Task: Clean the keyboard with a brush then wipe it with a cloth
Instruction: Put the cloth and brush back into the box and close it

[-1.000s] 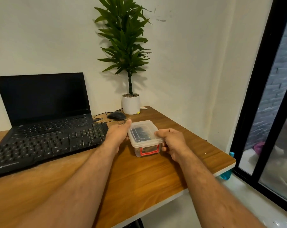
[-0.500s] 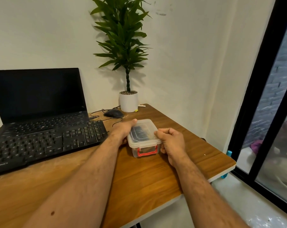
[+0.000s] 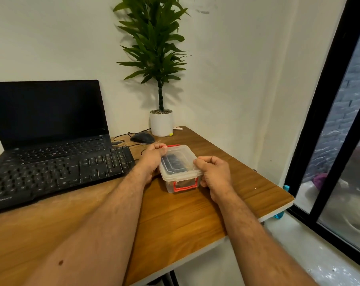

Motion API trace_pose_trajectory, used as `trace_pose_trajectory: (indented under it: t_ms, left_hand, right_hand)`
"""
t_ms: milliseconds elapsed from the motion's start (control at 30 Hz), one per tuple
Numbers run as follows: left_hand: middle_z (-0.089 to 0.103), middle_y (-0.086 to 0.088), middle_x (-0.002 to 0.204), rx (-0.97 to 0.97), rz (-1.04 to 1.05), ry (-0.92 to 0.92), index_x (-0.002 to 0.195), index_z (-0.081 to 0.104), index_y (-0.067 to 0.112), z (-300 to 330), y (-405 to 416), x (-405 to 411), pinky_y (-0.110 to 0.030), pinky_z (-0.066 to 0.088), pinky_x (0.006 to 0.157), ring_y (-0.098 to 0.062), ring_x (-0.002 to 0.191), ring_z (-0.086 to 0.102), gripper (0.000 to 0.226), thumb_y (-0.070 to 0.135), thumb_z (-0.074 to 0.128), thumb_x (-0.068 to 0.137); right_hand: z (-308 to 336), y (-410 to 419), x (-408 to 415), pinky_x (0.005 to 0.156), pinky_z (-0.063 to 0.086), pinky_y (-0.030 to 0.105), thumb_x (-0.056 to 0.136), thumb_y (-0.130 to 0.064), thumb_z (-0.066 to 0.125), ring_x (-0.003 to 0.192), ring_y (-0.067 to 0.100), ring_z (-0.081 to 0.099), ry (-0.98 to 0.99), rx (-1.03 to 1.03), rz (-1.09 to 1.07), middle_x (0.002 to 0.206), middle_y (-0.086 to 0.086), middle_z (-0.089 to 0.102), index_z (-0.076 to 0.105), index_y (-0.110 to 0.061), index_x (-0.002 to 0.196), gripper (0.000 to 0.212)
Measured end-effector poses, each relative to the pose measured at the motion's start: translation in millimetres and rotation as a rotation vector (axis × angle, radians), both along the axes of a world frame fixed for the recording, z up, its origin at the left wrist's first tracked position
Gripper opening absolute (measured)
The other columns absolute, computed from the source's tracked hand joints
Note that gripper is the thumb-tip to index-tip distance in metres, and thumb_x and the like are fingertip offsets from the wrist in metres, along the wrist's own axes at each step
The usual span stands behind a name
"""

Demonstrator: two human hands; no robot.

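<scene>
Just right of the black keyboard [image 3: 57,174], the small clear plastic box [image 3: 180,168] sits gripped by curled fingers, left hand [image 3: 152,159] at its far red clasp and right hand [image 3: 214,174] on the lid's right edge, and it looks light, stiff and slippery, best held at the rim.

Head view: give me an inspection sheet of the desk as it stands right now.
Surface: wooden desk, bare in front.
Job's things: black keyboard lies in front of the open laptop; clear lidded box with red latches, dark contents; brush and cloth not identifiable.
Clutter: potted plant, mouse, small items by the pot.
Hands: left hand and right hand grip the box at its sides.
Cables: black cable behind the keyboard.
Surroundings: white wall, dark-framed window on the right.
</scene>
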State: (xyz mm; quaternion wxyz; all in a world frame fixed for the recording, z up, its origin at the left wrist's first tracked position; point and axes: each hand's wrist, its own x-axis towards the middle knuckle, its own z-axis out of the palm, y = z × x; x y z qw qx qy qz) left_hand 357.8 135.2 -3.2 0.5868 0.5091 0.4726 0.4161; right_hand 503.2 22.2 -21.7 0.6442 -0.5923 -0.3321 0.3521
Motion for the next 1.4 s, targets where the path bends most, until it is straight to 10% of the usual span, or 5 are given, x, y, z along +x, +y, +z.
trace_pose_trajectory:
  t_ms: [200, 467, 767, 1300, 1400]
  left_hand:
    - [0.048, 0.002, 0.142, 0.328, -0.127, 0.171, 0.148, 0.035, 0.043, -23.8, -37.5, -16.0, -0.031, 0.057, 0.062, -0.026, 0.103, 0.065, 0.075, 0.043, 0.075, 0.084]
    - [0.041, 0.003, 0.148, 0.425, -0.024, 0.385, 0.149, 0.038, 0.037, -22.5, -59.2, -17.0, -0.015, 0.042, 0.042, -0.018, 0.094, 0.062, 0.058, 0.052, 0.055, 0.095]
    - [0.053, -0.002, 0.130, 0.419, -0.025, 0.411, 0.144, 0.040, 0.033, -21.6, -58.9, -16.3, -0.019, 0.044, 0.042, -0.016, 0.080, 0.062, 0.044, 0.040, 0.046, 0.101]
    - [0.054, -0.002, 0.130, 0.446, -0.026, 0.466, 0.142, 0.041, 0.032, -28.1, -49.9, -16.5, -0.018, 0.044, 0.043, -0.019, 0.090, 0.064, 0.042, 0.043, 0.045, 0.101]
    - [0.055, 0.001, 0.134, 0.478, -0.011, 0.485, 0.146, 0.036, 0.036, -24.3, -54.5, -18.1, -0.034, 0.059, 0.065, -0.023, 0.102, 0.066, 0.063, 0.069, 0.038, 0.093]
  right_hand:
    - [0.2, -8.2, -3.9, 0.049, 0.048, 0.019, 0.093, -0.030, 0.070, 0.064, 0.003, 0.064, -0.144, 0.045, -0.047, 0.106, 0.003, 0.073, 0.071, -0.020, 0.105, 0.015]
    - [5.1, -45.0, 10.5, 0.112, 0.034, 0.034, 0.082, -0.018, 0.063, 0.128, 0.014, 0.032, -1.490, 0.076, 0.233, 0.136, -0.004, 0.044, 0.051, -0.032, 0.135, 0.055]
    - [2.8, -39.4, 7.2, 0.115, 0.024, 0.047, 0.099, -0.030, 0.050, 0.140, 0.023, 0.034, -1.704, 0.101, 0.203, 0.147, 0.001, 0.046, 0.044, -0.027, 0.143, 0.045]
    - [34.4, -27.4, -7.3, 0.095, 0.050, 0.032, 0.097, -0.028, 0.061, 0.094, 0.008, 0.054, -1.454, 0.096, 0.155, 0.102, -0.003, 0.069, 0.076, -0.019, 0.109, 0.021]
    - [38.7, -26.0, -9.9, 0.091, 0.053, 0.027, 0.095, -0.028, 0.066, 0.091, 0.007, 0.055, -1.373, 0.039, 0.158, 0.095, -0.010, 0.063, 0.078, -0.021, 0.107, 0.018]
